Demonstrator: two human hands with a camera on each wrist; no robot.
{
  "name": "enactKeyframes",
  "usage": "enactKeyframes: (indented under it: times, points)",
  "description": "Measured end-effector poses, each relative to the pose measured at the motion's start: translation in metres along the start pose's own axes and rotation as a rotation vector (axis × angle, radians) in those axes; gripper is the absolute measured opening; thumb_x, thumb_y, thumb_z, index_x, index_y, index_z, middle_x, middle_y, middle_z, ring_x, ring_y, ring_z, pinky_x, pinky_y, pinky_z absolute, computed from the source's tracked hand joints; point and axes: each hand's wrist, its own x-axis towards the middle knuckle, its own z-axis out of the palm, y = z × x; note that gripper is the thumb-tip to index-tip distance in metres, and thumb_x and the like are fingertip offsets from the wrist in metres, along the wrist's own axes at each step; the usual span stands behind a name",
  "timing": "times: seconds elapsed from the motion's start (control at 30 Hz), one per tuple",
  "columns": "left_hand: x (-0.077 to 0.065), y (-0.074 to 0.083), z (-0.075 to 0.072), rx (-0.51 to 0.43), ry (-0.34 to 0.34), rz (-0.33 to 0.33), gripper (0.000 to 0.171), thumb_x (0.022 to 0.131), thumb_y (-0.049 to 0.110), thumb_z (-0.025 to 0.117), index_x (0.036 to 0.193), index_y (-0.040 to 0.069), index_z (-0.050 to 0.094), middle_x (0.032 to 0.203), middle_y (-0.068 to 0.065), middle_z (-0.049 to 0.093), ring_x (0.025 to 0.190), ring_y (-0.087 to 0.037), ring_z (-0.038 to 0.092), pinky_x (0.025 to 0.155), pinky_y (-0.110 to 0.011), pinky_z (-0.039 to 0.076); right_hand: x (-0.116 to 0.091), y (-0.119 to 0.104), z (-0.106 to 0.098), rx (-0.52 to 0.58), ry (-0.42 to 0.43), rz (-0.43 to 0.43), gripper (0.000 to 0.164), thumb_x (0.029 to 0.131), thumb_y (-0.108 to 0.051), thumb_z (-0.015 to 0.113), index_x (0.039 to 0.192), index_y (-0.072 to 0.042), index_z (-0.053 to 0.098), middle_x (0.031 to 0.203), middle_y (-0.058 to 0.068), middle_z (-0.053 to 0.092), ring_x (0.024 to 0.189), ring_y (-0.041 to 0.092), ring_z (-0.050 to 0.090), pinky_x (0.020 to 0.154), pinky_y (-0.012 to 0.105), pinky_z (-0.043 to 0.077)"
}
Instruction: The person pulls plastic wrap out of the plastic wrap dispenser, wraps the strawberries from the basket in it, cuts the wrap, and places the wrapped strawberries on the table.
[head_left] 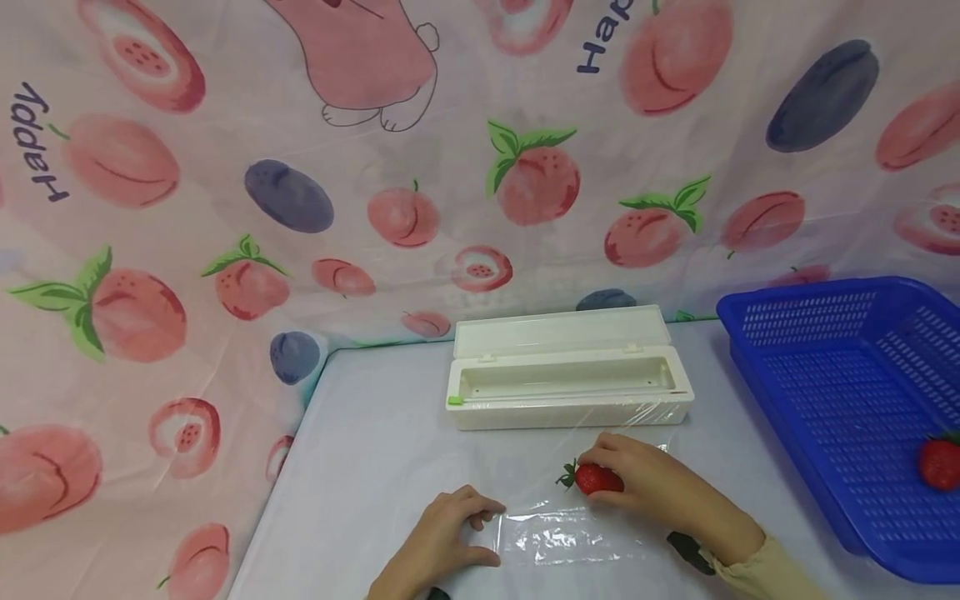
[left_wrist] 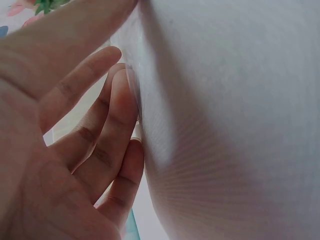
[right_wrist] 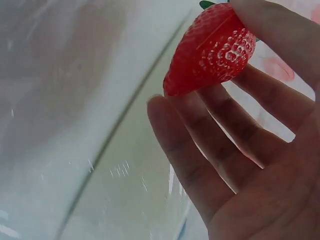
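Observation:
A red strawberry (head_left: 597, 478) with a green leafy top is pinched between the thumb and fingers of my right hand (head_left: 645, 479). Its pointed end faces the palm, and the leaves point left. Below it a sheet of clear cling film (head_left: 558, 537) lies on the white table, stretching back to a white cling film box (head_left: 570, 414) with its lid up. My left hand (head_left: 442, 537) rests at the film's left edge, thumb and fingers apart. In the left wrist view, its loosely bent fingers (left_wrist: 122, 100) are against the film's edge, and I see nothing gripped.
On the right stands a blue plastic basket (head_left: 795, 433) with another strawberry (head_left: 940, 463) inside. A green slider (head_left: 455, 401) sits at the box's left front edge. Behind the table hangs a pink fruit-printed cloth (head_left: 420, 283).

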Motion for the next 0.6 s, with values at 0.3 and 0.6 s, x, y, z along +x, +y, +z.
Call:
enactKeyframes:
  times: [0.3,0.6]
  points:
    - [0.0,-0.001,0.001,-0.007,-0.009,-0.017,0.053,0.068,0.032,0.09,0.117,0.025,0.071,0.089,0.016,0.057,0.081,0.002,0.048,0.076,-0.021,0.039,0.002,-0.002,0.021,-0.021,-0.016,-0.04,0.033,0.081,-0.03,0.082,0.109,-0.016,0.071,0.095,-0.011,0.058,0.082,0.002,0.051,0.07,0.026,0.052]
    - [0.0,-0.003,0.002,-0.007,-0.004,-0.008,0.053,0.067,0.032,0.09,0.116,0.024,0.071,0.09,0.016,0.058,0.081,0.002,0.047,0.078,-0.023,0.04,0.003,-0.005,0.032,-0.005,-0.079,-0.012,0.035,0.081,-0.032,0.082,0.11,-0.016,0.071,0.098,-0.011,0.059,0.085,0.002,0.053,0.073,0.028,0.053]
